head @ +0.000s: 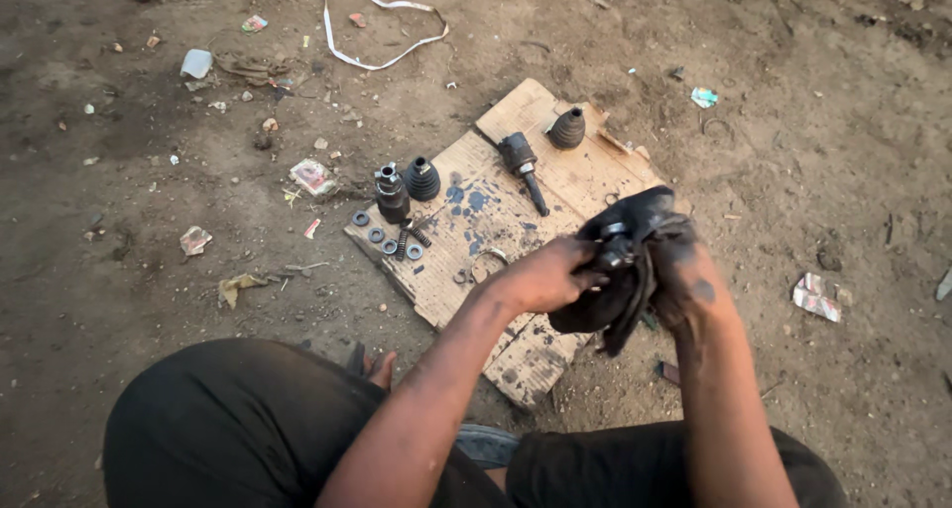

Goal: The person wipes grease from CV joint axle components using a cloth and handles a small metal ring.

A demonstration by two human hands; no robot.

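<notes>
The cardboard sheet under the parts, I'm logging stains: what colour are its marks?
Tan cardboard sheet with dark blue-grey blotches near its middle; seen in the head view.

I see bare dirt ground (149, 221) strewn with paper scraps, carrying a stained cardboard sheet (466, 270). On the cardboard lie two ribbed rubber boots (422, 179), a joint housing (392, 193), a stub shaft (523, 166) and small rings (377, 235).

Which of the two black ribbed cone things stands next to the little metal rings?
The left rubber boot, beside the rings; the other boot stands alone at the cardboard's far corner.
</notes>
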